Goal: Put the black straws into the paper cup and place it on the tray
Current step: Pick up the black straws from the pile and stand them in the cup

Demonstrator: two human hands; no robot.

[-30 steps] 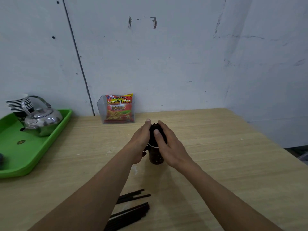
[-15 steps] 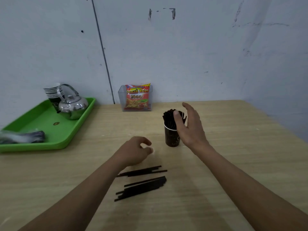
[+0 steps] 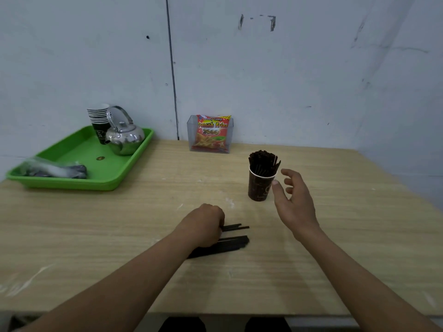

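Observation:
A dark paper cup (image 3: 260, 188) stands upright on the wooden table, packed with black straws (image 3: 263, 162) that stick out of its top. My right hand (image 3: 293, 200) hovers just right of the cup with its fingers spread, holding nothing. Loose black straws (image 3: 233, 243) lie flat on the table nearer to me. My left hand (image 3: 203, 224) rests curled over their left ends, fingers closing on a few of them. The green tray (image 3: 115, 174) sits at the far left of the table.
On the tray stand a steel kettle (image 3: 124, 137), a stack of paper cups (image 3: 98, 121) and a clear plastic bag (image 3: 54, 169). A clear holder with a snack packet (image 3: 211, 134) stands against the wall. The table's front edge is close to me.
My right hand let go of the cup's top and drew back to its right. My left hand dropped from the cup down onto the loose straws. The camera view turned left.

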